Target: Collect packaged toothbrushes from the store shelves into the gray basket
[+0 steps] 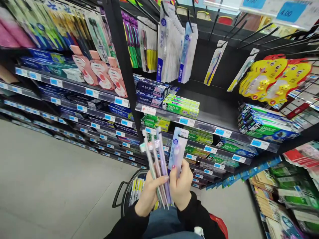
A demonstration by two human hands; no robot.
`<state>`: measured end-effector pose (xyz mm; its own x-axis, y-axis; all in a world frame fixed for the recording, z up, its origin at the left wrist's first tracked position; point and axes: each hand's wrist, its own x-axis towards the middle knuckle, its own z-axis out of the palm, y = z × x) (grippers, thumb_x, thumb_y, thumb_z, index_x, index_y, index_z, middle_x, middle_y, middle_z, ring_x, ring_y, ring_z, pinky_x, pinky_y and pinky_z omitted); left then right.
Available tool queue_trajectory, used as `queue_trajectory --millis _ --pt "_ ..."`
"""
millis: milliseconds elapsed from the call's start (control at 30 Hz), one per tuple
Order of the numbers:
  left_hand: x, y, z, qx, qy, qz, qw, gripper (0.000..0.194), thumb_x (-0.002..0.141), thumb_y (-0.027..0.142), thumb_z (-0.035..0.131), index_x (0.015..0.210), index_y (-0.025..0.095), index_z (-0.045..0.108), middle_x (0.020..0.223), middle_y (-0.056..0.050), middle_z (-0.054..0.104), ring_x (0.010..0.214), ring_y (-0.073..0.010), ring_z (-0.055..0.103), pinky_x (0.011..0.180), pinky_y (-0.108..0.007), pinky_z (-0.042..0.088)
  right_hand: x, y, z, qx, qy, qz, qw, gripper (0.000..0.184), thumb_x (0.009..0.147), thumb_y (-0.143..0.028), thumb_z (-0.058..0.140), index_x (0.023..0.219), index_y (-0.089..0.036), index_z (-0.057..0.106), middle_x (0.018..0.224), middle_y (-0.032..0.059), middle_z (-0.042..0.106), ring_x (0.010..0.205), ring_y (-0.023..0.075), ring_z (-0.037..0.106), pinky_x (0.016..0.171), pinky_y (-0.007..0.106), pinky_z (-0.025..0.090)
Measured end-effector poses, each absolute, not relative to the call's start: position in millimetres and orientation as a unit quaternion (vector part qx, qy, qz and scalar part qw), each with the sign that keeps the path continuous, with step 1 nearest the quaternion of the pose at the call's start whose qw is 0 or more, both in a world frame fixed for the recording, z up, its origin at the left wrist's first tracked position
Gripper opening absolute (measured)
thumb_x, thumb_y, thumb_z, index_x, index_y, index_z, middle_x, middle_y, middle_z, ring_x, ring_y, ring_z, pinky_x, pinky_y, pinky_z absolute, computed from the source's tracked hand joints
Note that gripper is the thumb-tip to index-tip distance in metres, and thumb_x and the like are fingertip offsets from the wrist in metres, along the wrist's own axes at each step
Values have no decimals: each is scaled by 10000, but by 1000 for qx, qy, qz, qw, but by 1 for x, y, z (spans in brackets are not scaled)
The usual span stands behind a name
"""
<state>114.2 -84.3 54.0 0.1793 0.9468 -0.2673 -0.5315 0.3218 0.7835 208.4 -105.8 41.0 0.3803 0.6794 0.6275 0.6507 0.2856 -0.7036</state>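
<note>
My left hand [149,191] is closed around several toothbrushes [155,159] fanned out with their heads up; one handle looks purple, the others paler. Beside it, my right hand [181,186] pinches a packaged toothbrush [176,146] in a white and light-blue blister card, held upright with the thumb on its front. Both hands are close together above a dark basket [125,196], in which several packs with yellow parts [136,189] lie. Matching packaged toothbrushes [185,53] hang on a hook further up.
Shelves ahead hold green toothpaste boxes [180,108], more boxes [267,126] at right and pink bottles [96,68] at left. Metal hooks [259,36] stick out at the upper right, near yellow duck-shaped packs [265,79]. Grey floor [57,172] lies at left. Another display [294,196] stands at right.
</note>
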Motion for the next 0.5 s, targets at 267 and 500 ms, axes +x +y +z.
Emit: queue_trajectory --millis 267,500 --pt "99 -87 51 249 448 509 692 442 515 227 801 863 158 538 692 10 658 570 -190 657 502 -289 556 384 12 157 -704 -406 -8 583 296 907 -329 377 1076 -147 537 1078 129 613 999 236 561 899 348 435" --pt "96 -101 51 302 396 533 684 569 548 227 802 1053 178 544 764 -4 655 602 -198 650 528 -304 554 435 134 195 -840 -421 34 341 325 912 -304 495 1029 -24 614 956 221 647 938 231 611 787 294 467"
